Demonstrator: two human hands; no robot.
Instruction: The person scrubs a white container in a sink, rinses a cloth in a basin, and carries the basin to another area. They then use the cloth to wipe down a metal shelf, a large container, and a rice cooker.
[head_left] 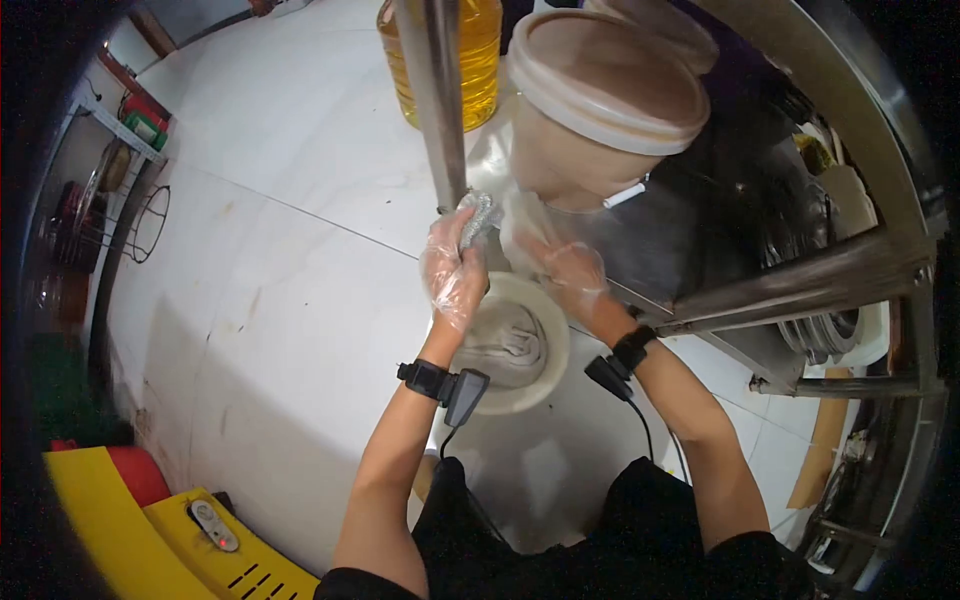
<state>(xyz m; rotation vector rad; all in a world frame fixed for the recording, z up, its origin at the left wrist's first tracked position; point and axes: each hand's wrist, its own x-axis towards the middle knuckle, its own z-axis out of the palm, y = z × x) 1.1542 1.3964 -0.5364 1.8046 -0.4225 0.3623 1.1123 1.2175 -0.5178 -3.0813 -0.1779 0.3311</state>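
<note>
My left hand [456,260], in a clear plastic glove, is closed around a silvery scouring pad [478,220] beside the lower part of a metal table leg [435,110]. To its right my right hand [570,268], also gloved, reaches toward the leg and the shelf corner; its fingertips are blurred by a pale, translucent shape, and I cannot make out whether they hold anything. Below both hands stands a round cream bucket [557,370] with a grey wet cloth [515,340] in cloudy water.
A large lidded bucket [590,130] sits on the metal lower shelf [660,245]. Behind the leg is a bottle of yellow oil [480,65]. Stacked dishes [825,330] are at right, a wire rack [150,225] at left, and a yellow unit [100,520] at lower left.
</note>
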